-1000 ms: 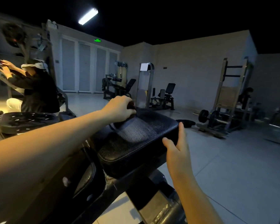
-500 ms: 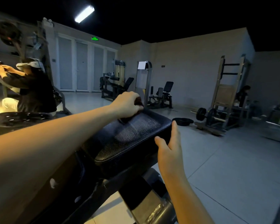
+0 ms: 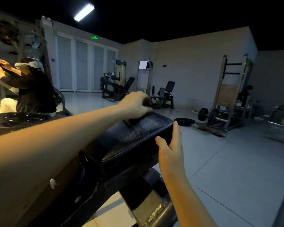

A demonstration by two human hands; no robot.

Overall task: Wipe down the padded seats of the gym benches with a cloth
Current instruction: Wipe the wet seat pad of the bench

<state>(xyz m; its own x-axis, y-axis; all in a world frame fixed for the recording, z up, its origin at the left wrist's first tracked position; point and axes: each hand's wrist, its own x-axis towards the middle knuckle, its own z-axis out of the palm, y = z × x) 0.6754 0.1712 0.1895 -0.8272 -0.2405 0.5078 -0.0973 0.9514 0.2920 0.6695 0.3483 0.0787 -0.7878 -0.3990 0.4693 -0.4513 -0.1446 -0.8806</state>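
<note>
A black padded seat (image 3: 134,141) of a gym bench fills the middle of the head view, tilted up on a dark metal frame (image 3: 147,203). My left hand (image 3: 134,105) is at the pad's far end and grips a dark cloth (image 3: 147,102), pressing it onto the leather; most of the cloth is hidden under the hand. My right hand (image 3: 170,149) rests against the pad's right side edge, index finger straight up along it and thumb on the rim, holding nothing.
A person (image 3: 31,89) works at a machine at the left, beside another black pad (image 3: 20,120). Farther off stand weight machines (image 3: 162,95), a rack with a barbell (image 3: 223,108) and a weight plate (image 3: 184,122) on the grey floor.
My left hand has slid the cloth toward the pad's far right end. My right hand stays on the pad's side edge. The view has shifted slightly.
</note>
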